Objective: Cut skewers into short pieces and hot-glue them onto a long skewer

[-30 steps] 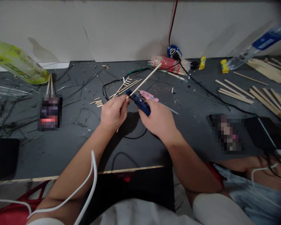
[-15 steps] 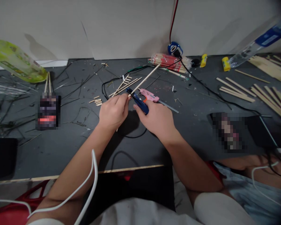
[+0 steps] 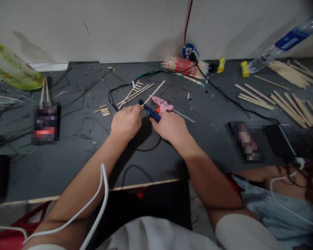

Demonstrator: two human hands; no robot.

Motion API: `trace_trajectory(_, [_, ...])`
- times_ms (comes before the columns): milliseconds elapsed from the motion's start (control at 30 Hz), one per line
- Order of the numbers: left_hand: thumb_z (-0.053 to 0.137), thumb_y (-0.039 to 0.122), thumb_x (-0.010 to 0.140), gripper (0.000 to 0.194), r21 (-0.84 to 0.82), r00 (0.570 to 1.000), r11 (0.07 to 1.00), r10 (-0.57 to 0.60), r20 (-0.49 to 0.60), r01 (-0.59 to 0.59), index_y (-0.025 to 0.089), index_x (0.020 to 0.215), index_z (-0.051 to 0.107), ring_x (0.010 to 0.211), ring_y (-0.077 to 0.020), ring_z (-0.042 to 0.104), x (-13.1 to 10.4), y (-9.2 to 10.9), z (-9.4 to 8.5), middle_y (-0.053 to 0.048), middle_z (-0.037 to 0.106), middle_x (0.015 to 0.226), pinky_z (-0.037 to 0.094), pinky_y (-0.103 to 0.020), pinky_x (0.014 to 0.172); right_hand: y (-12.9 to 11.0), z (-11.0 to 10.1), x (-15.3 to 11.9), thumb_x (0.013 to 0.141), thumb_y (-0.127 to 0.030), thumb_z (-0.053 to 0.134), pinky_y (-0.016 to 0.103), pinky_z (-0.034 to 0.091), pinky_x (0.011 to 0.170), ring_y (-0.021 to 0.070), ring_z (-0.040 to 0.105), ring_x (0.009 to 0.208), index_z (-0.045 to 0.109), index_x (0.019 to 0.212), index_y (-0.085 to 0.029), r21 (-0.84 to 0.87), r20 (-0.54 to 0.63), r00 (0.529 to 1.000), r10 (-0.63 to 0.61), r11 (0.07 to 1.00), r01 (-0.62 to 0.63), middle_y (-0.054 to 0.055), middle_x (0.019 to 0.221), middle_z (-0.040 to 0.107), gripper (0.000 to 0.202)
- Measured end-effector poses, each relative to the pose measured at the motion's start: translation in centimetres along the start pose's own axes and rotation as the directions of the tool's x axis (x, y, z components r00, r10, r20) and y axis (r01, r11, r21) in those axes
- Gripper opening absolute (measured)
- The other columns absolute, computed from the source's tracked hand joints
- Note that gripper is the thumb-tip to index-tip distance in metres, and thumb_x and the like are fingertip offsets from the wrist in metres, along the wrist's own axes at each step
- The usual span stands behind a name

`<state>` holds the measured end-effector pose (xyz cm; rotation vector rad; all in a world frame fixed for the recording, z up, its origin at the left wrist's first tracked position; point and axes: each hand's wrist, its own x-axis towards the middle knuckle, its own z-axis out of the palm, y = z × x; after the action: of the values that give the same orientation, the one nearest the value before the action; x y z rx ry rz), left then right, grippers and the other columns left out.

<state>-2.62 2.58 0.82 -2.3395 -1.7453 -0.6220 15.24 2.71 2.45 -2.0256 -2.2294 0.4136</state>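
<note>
My left hand point(image 3: 126, 121) is closed around a thin wooden stick point(image 3: 155, 92), whose far end points up and to the right. In my right hand point(image 3: 170, 125) is a blue-handled pair of pliers point(image 3: 151, 111), with the jaws at the stick just beside my left fingers. Whether the jaws bite into the wood I cannot tell. Right behind the pliers lies a pink glue gun point(image 3: 161, 104) with a grey glue stick in its back. A small ladder-like group of sticks point(image 3: 132, 94) and several short cut pieces point(image 3: 104, 110) lie beyond my left hand.
A red-and-clear pack of sticks point(image 3: 184, 66) lies by the wall, near a blue round socket point(image 3: 190, 52). Black cables cross the table. Loose flat sticks point(image 3: 289, 107), a bottle point(image 3: 284, 45) and phones lie around. Another person sits at the right.
The stick has slid back through my left hand, so less of it sticks out past the pliers. The pliers have turned slightly. The whole view has shifted a little.
</note>
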Motion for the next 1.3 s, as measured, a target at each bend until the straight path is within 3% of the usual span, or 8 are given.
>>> trace_trajectory(400, [0.047, 0.030, 0.107, 0.033, -0.070, 0.997, 0.996, -0.047, 0.067, 0.052, 0.014, 0.098, 0.075, 0.073, -0.0250, 0.072, 0.0, 0.3, 0.1, -0.016, 0.078, 0.088, 0.041, -0.034, 0.060, 0.3, -0.1, 0.3, 0.087, -0.063, 0.063, 0.053, 0.059, 0.081, 0.0408, 0.077, 0.092, 0.080, 0.103, -0.013, -0.008, -0.039, 0.999, 0.029, 1.000, -0.029, 0.023, 0.098, 0.079, 0.055])
trace_trajectory(567, [0.047, 0.035, 0.107, 0.037, -0.356, 0.994, 0.929, -0.107, 0.013, 0.104, 0.017, 0.086, 0.072, 0.069, -0.0182, 0.066, 0.0, -0.4, 0.5, -0.011, 0.074, 0.078, 0.045, -0.031, 0.066, 0.7, -0.9, -0.1, 0.087, -0.068, 0.064, 0.052, 0.058, 0.080, 0.0375, 0.076, 0.089, 0.082, 0.100, -0.017, 0.043, -0.059, 0.996, 0.067, 0.997, -0.064, 0.021, 0.092, 0.077, 0.055])
trace_trajectory(633, [0.051, 0.040, 0.106, 0.039, -0.619, 0.972, 0.753, -0.218, 0.086, 0.223, 0.018, 0.081, 0.070, 0.063, -0.0149, 0.062, 0.1, -0.9, 0.9, -0.007, 0.070, 0.071, 0.047, -0.029, 0.063, 1.6, -1.7, -0.2, 0.087, -0.069, 0.065, 0.048, 0.057, 0.077, 0.0352, 0.075, 0.083, 0.081, 0.090, -0.021, 0.123, -0.055, 0.994, 0.093, 0.989, -0.086, 0.017, 0.083, 0.076, 0.051])
trace_trajectory(700, [0.059, 0.044, 0.101, 0.034, -0.846, 0.898, 0.354, -0.336, 0.283, 0.399, 0.017, 0.083, 0.069, 0.056, -0.0120, 0.060, 0.5, -1.5, 1.4, -0.004, 0.070, 0.070, 0.048, -0.026, 0.055, 2.8, -2.8, 0.6, 0.088, -0.068, 0.065, 0.044, 0.055, 0.071, 0.0317, 0.073, 0.075, 0.078, 0.079, -0.023, 0.216, -0.056, 0.993, 0.102, 0.973, -0.088, 0.012, 0.074, 0.073, 0.048])
trace_trajectory(767, [0.070, 0.045, 0.094, 0.030, -0.880, 0.830, -0.049, -0.311, 0.463, 0.472, 0.016, 0.087, 0.069, 0.053, -0.0097, 0.061, 0.9, -2.0, 1.8, -0.004, 0.072, 0.074, 0.047, -0.023, 0.049, 4.1, -3.9, 3.0, 0.088, -0.067, 0.067, 0.042, 0.053, 0.068, 0.0309, 0.071, 0.072, 0.074, 0.076, -0.023, 0.222, -0.163, 0.981, 0.108, 0.973, -0.070, 0.011, 0.073, 0.072, 0.046])
trace_trajectory(833, [0.078, 0.042, 0.088, 0.028, -0.829, 0.803, -0.286, -0.236, 0.547, 0.481, 0.015, 0.089, 0.070, 0.054, -0.0082, 0.064, 1.3, -2.2, 2.0, -0.004, 0.075, 0.078, 0.046, -0.020, 0.046, 5.3, -4.6, 7.0, 0.086, -0.054, 0.073, 0.043, 0.055, 0.073, 0.0327, 0.073, 0.079, 0.074, 0.080, -0.020, 0.202, -0.239, 0.965, 0.107, 0.978, -0.058, 0.013, 0.079, 0.074, 0.034])
trace_trajectory(1067, [0.076, 0.033, 0.092, 0.019, -0.705, 0.773, -0.505, -0.110, 0.625, 0.498, 0.014, 0.092, 0.075, 0.056, -0.0072, 0.069, 1.3, -2.4, 2.2, -0.006, 0.081, 0.085, 0.043, -0.016, 0.043, 8.0, -2.9, 22.4, 0.078, -0.033, 0.084, 0.053, 0.054, 0.104, 0.0398, 0.072, 0.114, 0.075, 0.106, -0.009, 0.041, -0.213, 0.976, -0.046, 0.998, 0.056, 0.021, 0.109, 0.077, 0.038])
trace_trajectory(1300, [0.078, 0.036, 0.090, 0.021, -0.658, 0.768, -0.583, -0.088, 0.635, 0.477, 0.015, 0.095, 0.076, 0.058, -0.0064, 0.068, 1.4, -3.1, 2.2, -0.006, 0.082, 0.090, 0.045, -0.016, 0.046, 9.5, -2.1, 25.5, 0.081, -0.029, 0.080, 0.052, 0.050, 0.113, 0.0410, 0.066, 0.129, 0.066, 0.133, -0.005, 0.009, -0.168, 0.978, -0.126, 0.992, 0.130, 0.026, 0.133, 0.071, 0.058])
